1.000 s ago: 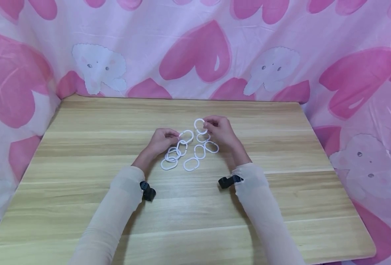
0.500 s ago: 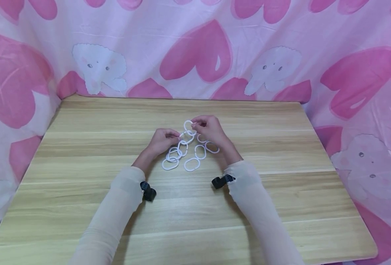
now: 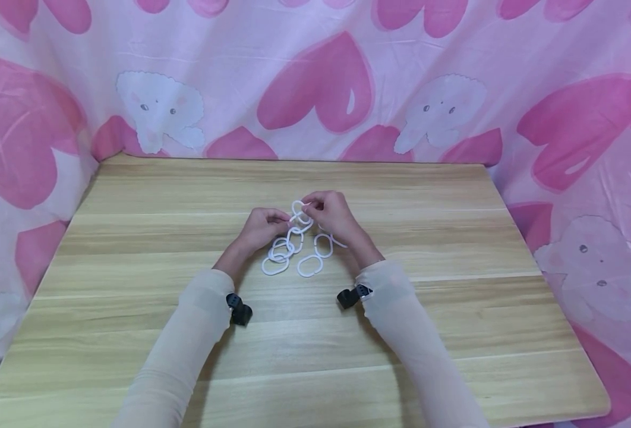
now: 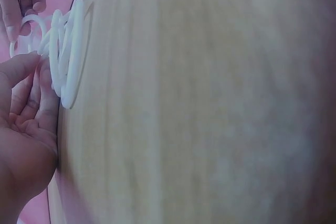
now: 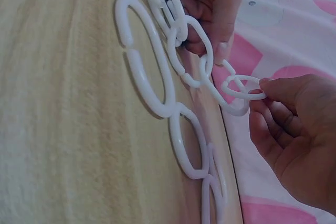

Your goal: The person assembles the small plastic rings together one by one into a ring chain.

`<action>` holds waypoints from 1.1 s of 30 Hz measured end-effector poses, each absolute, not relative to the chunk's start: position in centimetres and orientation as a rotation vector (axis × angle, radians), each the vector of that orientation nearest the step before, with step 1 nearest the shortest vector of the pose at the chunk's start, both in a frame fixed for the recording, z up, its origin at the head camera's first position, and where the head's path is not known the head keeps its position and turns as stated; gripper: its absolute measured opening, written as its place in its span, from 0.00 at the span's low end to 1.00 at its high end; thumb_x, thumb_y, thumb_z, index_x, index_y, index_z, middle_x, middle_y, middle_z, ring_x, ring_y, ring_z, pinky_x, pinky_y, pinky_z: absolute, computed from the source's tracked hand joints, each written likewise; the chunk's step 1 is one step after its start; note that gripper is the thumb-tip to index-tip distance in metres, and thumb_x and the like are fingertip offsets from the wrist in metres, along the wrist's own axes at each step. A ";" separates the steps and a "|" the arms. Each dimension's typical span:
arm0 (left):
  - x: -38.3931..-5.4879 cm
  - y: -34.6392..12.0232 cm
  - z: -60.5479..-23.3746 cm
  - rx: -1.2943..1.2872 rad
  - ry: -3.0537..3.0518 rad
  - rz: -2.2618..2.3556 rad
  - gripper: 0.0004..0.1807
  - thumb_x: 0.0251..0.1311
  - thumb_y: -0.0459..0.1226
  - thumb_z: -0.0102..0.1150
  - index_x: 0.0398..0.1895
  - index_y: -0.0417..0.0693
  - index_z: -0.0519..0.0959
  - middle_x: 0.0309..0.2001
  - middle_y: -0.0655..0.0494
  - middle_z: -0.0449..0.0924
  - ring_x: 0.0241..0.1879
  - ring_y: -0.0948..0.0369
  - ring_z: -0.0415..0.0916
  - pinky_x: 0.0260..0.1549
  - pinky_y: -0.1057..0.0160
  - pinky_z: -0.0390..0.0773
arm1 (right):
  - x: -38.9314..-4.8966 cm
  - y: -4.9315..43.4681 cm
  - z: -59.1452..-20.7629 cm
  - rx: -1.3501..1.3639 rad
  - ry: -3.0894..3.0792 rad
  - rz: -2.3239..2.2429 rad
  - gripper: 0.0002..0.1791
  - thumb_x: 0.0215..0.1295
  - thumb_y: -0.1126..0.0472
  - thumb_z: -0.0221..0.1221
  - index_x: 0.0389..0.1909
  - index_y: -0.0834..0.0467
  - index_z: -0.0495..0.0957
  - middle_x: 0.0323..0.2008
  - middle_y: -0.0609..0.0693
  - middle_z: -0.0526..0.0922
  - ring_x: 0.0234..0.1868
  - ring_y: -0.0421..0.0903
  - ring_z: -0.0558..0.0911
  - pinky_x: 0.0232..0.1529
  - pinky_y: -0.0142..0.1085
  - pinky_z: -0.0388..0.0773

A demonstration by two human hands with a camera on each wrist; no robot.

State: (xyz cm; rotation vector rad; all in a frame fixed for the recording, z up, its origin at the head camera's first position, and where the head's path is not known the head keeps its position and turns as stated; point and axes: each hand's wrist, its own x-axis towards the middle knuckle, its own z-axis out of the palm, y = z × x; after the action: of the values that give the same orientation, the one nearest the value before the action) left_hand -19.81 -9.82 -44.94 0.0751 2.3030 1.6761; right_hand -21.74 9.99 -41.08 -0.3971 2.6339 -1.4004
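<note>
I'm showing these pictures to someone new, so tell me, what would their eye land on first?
Probably the pink heart-print curtain, rising behind and on both sides of the wooden table. Next, the white oval chain links gathered around mid-table, where the left hand pinches one link and the right hand pinches another close by.

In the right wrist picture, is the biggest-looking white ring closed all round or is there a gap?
There's a gap: the white ring shows a small break between its two ends.
</note>
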 end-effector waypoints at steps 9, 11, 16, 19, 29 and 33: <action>-19.7 -9.7 -44.9 0.088 2.315 1.689 0.12 0.64 0.30 0.63 0.48 0.32 0.83 0.44 0.39 0.87 0.33 0.68 0.80 0.38 0.73 0.79 | -21.9 10.8 -41.5 -0.328 2.672 -1.458 0.11 0.68 0.66 0.63 0.49 0.64 0.85 0.39 0.60 0.89 0.35 0.45 0.81 0.35 0.27 0.77; -19.7 -9.7 -44.9 0.081 2.311 1.695 0.12 0.64 0.30 0.63 0.48 0.31 0.83 0.43 0.39 0.87 0.33 0.68 0.80 0.37 0.73 0.80 | -22.0 11.0 -41.7 -0.318 2.673 -1.483 0.11 0.68 0.66 0.63 0.48 0.65 0.85 0.40 0.61 0.89 0.34 0.43 0.81 0.35 0.25 0.76; -19.7 -9.7 -45.1 0.060 2.301 1.691 0.12 0.65 0.31 0.63 0.48 0.33 0.83 0.44 0.39 0.87 0.34 0.66 0.80 0.37 0.73 0.80 | -22.1 11.5 -42.0 -0.282 2.627 -1.541 0.11 0.67 0.67 0.63 0.47 0.66 0.85 0.39 0.64 0.88 0.32 0.39 0.79 0.33 0.24 0.76; -19.8 -9.8 -45.3 0.058 2.298 1.687 0.12 0.65 0.31 0.63 0.49 0.33 0.82 0.44 0.40 0.87 0.35 0.66 0.80 0.38 0.73 0.80 | -22.1 11.8 -42.2 -0.259 2.604 -1.545 0.11 0.68 0.67 0.62 0.48 0.67 0.84 0.40 0.63 0.88 0.33 0.38 0.78 0.35 0.24 0.76; -19.8 -9.8 -45.4 0.067 2.299 1.688 0.12 0.65 0.31 0.63 0.49 0.33 0.82 0.46 0.38 0.87 0.34 0.68 0.80 0.39 0.73 0.79 | -22.0 12.2 -42.1 -0.268 2.565 -1.511 0.13 0.72 0.66 0.56 0.52 0.65 0.84 0.38 0.59 0.84 0.36 0.41 0.76 0.38 0.27 0.73; -19.8 -9.8 -45.4 0.064 2.286 1.691 0.13 0.65 0.31 0.63 0.49 0.32 0.82 0.47 0.36 0.86 0.35 0.67 0.80 0.39 0.73 0.79 | -22.1 12.5 -42.1 -0.280 2.567 -1.442 0.14 0.73 0.66 0.55 0.52 0.65 0.83 0.41 0.61 0.86 0.37 0.42 0.77 0.39 0.28 0.74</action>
State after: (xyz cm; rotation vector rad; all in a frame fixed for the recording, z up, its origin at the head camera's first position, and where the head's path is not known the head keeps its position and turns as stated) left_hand -19.81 -9.77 -45.38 0.0640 2.2864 1.6909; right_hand -22.09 12.50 -42.09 -0.2802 2.5668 -1.4418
